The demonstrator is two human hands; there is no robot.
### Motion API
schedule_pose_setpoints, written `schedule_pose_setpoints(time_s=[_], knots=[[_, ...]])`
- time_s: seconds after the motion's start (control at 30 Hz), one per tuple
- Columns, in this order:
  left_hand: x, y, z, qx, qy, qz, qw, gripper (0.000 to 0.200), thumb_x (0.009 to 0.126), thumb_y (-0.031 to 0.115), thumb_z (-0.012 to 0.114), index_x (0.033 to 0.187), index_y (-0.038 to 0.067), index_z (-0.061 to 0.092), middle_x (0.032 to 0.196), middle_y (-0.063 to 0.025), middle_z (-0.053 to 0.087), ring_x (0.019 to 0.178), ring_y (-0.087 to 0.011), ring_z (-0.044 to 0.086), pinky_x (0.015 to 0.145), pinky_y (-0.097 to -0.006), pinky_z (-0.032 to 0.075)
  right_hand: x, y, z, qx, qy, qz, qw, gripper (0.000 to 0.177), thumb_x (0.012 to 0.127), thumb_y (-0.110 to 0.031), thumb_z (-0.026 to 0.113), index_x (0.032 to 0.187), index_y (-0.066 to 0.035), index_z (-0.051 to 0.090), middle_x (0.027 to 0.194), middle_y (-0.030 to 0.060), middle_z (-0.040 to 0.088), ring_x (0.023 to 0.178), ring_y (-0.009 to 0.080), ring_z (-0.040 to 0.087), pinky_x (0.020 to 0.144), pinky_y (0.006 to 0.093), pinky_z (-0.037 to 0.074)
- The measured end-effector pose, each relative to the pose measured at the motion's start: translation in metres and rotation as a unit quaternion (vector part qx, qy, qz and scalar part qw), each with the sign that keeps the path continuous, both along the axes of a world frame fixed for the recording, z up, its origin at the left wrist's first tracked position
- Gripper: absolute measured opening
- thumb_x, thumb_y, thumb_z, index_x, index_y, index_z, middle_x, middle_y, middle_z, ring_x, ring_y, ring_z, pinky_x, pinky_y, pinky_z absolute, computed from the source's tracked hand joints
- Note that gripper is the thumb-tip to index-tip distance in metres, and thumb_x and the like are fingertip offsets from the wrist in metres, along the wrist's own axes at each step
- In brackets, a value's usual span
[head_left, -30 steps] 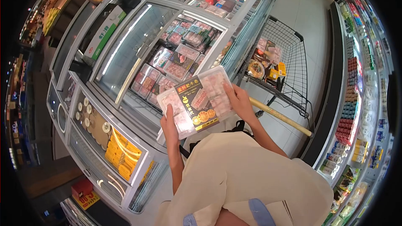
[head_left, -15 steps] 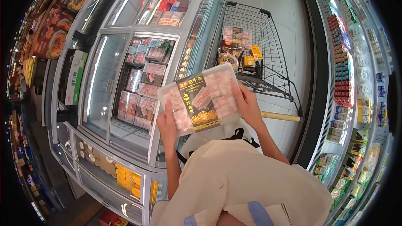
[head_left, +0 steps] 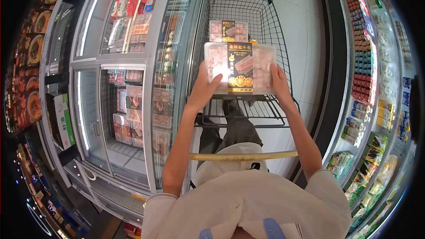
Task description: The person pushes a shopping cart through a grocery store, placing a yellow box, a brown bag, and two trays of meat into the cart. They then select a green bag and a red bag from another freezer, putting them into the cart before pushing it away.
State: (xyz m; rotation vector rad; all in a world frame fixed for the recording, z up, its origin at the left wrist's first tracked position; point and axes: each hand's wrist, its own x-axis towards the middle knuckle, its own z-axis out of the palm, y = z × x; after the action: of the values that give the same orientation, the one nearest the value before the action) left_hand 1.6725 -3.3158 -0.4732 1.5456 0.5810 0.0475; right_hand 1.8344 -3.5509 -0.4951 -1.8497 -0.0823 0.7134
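Between my two hands is a clear plastic tray of frozen beef rolls with a black and gold label. My left hand grips its left side, thumb over the lid. On the opposite side, my right hand holds the right edge. The tray is over the near part of a black wire shopping cart. Just beyond it, a similar tray of beef rolls lies in the cart. Other cart contents are mostly hidden behind the held tray.
The cart's yellowish handle bar crosses in front of my body. On the left stands a glass-topped freezer with an opened section of packaged meat. A dark-edged refrigerated shelf full of packaged goods runs along the right.
My arms have stretched forward, carrying the beef roll tray over the cart and turning it level. My view has swung toward the cart, which now sits straight ahead.
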Motion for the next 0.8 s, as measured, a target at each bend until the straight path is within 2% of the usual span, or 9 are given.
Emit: schedule_pose_setpoints(time_s=[0.07,0.2,0.27,0.33,0.47,0.5,0.57,0.67,0.8], knots=[[0.055,0.014,-0.039,-0.104,0.028,0.006,0.994,0.065,0.1,0.02,0.065,0.152,-0.001,0.032,0.134,-0.0184,0.057,0.122,-0.0238,0.058,0.099,-0.0371,0.051,0.051,0.02,-0.041,-0.033,-0.002,-0.009,0.999,0.041,0.113,-0.04,0.043,0.118,-0.002,0.059,0.091,0.0021,0.058,0.085,0.0089,0.052,0.082,0.0289,0.046],[0.148,0.045,-0.148,-0.05,0.115,0.072,0.989,0.052,0.094,0.019,0.066,0.138,0.0,0.045,0.124,-0.0243,0.064,0.118,-0.0319,0.064,0.094,-0.0434,0.053,0.127,0.058,-0.148,-0.04,-0.042,-0.018,0.998,0.038,0.113,-0.038,0.043,0.113,-0.003,0.057,0.089,0.0033,0.053,0.085,0.0107,0.051,0.082,0.0311,0.047],[0.178,0.063,-0.237,0.111,0.138,0.113,0.978,0.047,0.091,0.013,0.061,0.134,-0.001,0.047,0.122,-0.0269,0.067,0.113,-0.0428,0.067,0.097,-0.0483,0.052,0.153,0.079,-0.209,-0.018,0.008,-0.017,1.0,0.034,0.112,-0.032,0.045,0.121,-0.001,0.055,0.096,0.0083,0.059,0.087,0.0159,0.057,0.081,0.0349,0.049],[0.198,0.079,-0.27,0.155,0.178,0.11,0.965,0.047,0.09,0.011,0.058,0.134,0.0,0.047,0.123,-0.0277,0.067,0.113,-0.046,0.066,0.098,-0.05,0.05,0.169,0.098,-0.252,0.008,0.051,-0.005,0.999,0.03,0.111,-0.026,0.045,0.12,0.002,0.052,0.094,0.014,0.063,0.081,0.0227,0.062,0.077,0.0397,0.051],[0.21,0.114,-0.326,0.165,0.17,0.091,0.967,0.045,0.09,0.009,0.056,0.134,0.0,0.051,0.125,-0.0267,0.067,0.117,-0.0448,0.065,0.1,-0.05,0.049,0.182,0.126,-0.306,-0.028,0.036,0.001,0.999,0.043,0.105,-0.017,0.048,0.143,0.002,0.042,0.104,0.0172,0.067,0.078,0.022,0.067,0.073,0.0361,0.054],[0.214,0.111,-0.285,0.167,0.175,0.084,0.967,0.044,0.091,0.007,0.055,0.135,0.001,0.053,0.127,-0.027,0.066,0.123,-0.0428,0.062,0.103,-0.0492,0.048,0.183,0.131,-0.316,-0.021,0.015,0.003,1.0,0.051,0.103,-0.014,0.049,0.149,0.002,0.036,0.106,0.0182,0.068,0.078,0.0224,0.067,0.073,0.036,0.055],[0.214,0.116,-0.288,0.162,0.164,0.081,0.97,0.048,0.091,0.004,0.055,0.138,0.0,0.052,0.132,-0.0271,0.064,0.127,-0.0426,0.059,0.107,-0.0478,0.046,0.181,0.134,-0.324,-0.011,-0.03,0.008,0.999,0.07,0.098,-0.01,0.05,0.162,0.001,0.022,0.111,0.0202,0.068,0.078,0.0231,0.069,0.073,0.036,0.056],[0.201,0.112,-0.302,0.241,0.087,0.078,0.963,0.054,0.094,0.001,0.054,0.147,0.001,0.047,0.149,-0.0262,0.051,0.137,-0.0412,0.051,0.114,-0.0441,0.042,0.175,0.14,-0.307,0.001,-0.047,0.023,0.999,0.073,0.097,-0.009,0.05,0.163,0.0,0.019,0.118,0.0232,0.066,0.077,0.0246,0.068,0.073,0.0382,0.057],[0.147,0.083,-0.225,0.265,-0.028,0.053,0.962,0.051,0.098,-0.002,0.049,0.148,0.006,0.049,0.158,-0.0224,0.043,0.145,-0.0388,0.044,0.118,-0.0427,0.037,0.151,0.12,-0.305,-0.091,-0.268,0.051,0.958,0.063,0.097,-0.005,0.05,0.158,-0.002,0.035,0.137,0.0259,0.061,0.119,0.0365,0.066,0.099,0.0419,0.052]])
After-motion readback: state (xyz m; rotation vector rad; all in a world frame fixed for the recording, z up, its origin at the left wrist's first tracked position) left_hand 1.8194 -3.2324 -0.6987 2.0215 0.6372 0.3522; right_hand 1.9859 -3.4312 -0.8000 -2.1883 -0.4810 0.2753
